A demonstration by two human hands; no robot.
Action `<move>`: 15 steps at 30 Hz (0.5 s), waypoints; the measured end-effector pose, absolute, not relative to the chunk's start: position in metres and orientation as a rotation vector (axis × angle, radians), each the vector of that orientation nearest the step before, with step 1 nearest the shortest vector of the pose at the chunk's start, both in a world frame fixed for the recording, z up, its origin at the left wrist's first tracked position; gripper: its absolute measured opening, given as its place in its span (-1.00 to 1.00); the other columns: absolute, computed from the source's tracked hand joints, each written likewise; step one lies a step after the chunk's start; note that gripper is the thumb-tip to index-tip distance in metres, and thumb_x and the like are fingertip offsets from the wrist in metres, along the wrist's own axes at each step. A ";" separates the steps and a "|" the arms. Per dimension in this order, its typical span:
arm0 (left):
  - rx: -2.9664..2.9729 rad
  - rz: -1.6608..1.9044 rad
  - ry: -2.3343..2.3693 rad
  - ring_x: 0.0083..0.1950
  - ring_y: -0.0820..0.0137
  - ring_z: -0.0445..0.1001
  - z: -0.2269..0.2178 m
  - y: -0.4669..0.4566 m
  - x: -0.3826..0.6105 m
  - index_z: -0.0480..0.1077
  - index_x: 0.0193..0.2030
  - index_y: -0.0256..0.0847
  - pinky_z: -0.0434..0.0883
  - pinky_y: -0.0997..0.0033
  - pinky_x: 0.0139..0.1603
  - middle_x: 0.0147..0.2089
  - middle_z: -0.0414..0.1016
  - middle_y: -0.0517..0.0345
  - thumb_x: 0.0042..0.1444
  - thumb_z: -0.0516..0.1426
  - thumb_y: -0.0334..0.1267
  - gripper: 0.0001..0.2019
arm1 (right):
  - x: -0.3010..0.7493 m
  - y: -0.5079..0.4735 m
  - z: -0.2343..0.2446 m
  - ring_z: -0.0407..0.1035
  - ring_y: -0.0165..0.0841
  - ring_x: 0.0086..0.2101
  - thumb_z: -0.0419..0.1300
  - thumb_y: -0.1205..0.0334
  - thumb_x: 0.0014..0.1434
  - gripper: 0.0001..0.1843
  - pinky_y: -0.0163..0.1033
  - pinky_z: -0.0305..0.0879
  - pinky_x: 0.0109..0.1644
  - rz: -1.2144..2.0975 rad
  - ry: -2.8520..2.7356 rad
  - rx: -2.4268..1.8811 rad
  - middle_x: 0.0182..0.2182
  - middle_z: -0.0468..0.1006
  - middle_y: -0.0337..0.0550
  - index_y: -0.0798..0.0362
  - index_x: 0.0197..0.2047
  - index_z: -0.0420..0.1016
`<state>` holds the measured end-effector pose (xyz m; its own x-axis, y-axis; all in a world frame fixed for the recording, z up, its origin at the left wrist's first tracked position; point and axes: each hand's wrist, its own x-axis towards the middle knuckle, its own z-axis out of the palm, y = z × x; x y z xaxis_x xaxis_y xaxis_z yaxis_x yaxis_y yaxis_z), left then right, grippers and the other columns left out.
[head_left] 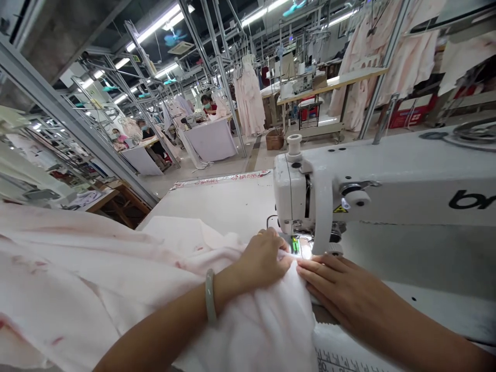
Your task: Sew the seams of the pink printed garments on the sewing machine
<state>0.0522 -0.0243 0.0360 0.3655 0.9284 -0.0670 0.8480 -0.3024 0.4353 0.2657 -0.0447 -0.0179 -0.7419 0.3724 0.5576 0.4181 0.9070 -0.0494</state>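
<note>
Pale pink fabric (163,274) with faint red marks spreads over the left side and runs up to the needle area of a white sewing machine (360,170). My left hand (265,258), a pale bangle (210,294) on its wrist, pinches a fold of the fabric just left of the presser foot (295,245), which shows bright green. Close on the right, my right hand (337,284) lies with fingers stretched out and fingertips on the fabric edge in front of the foot. The lit needle spot is partly hidden by my fingers.
The white machine table (217,201) has a taped strip (220,179) along its far edge. A ruler scale (341,361) is printed at the near edge. A metal post (77,129) slants along the left. Beyond are hanging garments (250,98), a cardboard box (275,139) and people at other machines.
</note>
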 end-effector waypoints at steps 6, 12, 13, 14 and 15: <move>2.263 0.294 1.629 0.13 0.12 0.39 0.030 -0.031 0.054 0.45 -0.08 -0.17 0.36 0.08 0.26 0.05 0.46 0.00 0.18 0.18 -0.32 -0.84 | 0.266 -0.044 -0.019 0.46 -0.13 -0.10 0.00 0.47 0.38 -0.74 -0.01 0.39 -0.02 -0.088 -2.472 -0.554 -0.04 0.62 -0.02 0.10 -0.02 0.47; 2.234 0.442 1.609 0.17 0.17 0.33 0.018 -0.033 0.058 0.40 -0.20 -0.16 0.28 0.09 0.34 0.06 0.41 0.04 0.20 0.15 -0.33 -0.95 | 0.267 -0.044 -0.017 0.48 -0.15 -0.09 -0.03 0.44 0.42 -0.70 0.01 0.36 0.04 -0.125 -2.495 -0.558 -0.03 0.62 0.01 0.14 0.05 0.48; 2.233 0.467 1.600 0.18 0.17 0.32 0.017 -0.032 0.058 0.40 -0.20 -0.16 0.27 0.09 0.35 0.07 0.40 0.04 0.20 0.15 -0.34 -0.96 | 0.267 -0.043 -0.017 0.49 -0.16 -0.09 -0.04 0.43 0.43 -0.69 0.01 0.35 0.05 -0.141 -2.487 -0.560 -0.01 0.62 0.02 0.15 0.07 0.48; 2.233 0.486 1.598 0.19 0.17 0.31 0.016 -0.030 0.059 0.39 -0.22 -0.16 0.27 0.09 0.36 0.06 0.40 0.04 0.20 0.15 -0.34 -0.97 | 0.268 -0.043 -0.017 0.49 -0.17 -0.07 -0.05 0.42 0.44 -0.67 0.00 0.34 0.08 -0.152 -2.481 -0.564 0.01 0.62 0.04 0.16 0.10 0.47; 2.235 0.494 1.599 0.20 0.17 0.30 0.014 -0.029 0.059 0.39 -0.24 -0.16 0.27 0.10 0.35 0.05 0.40 0.04 0.20 0.15 -0.35 -0.98 | 0.269 -0.042 -0.018 0.49 -0.18 -0.05 -0.06 0.40 0.45 -0.66 0.00 0.33 0.09 -0.156 -2.480 -0.569 0.03 0.61 0.04 0.17 0.14 0.46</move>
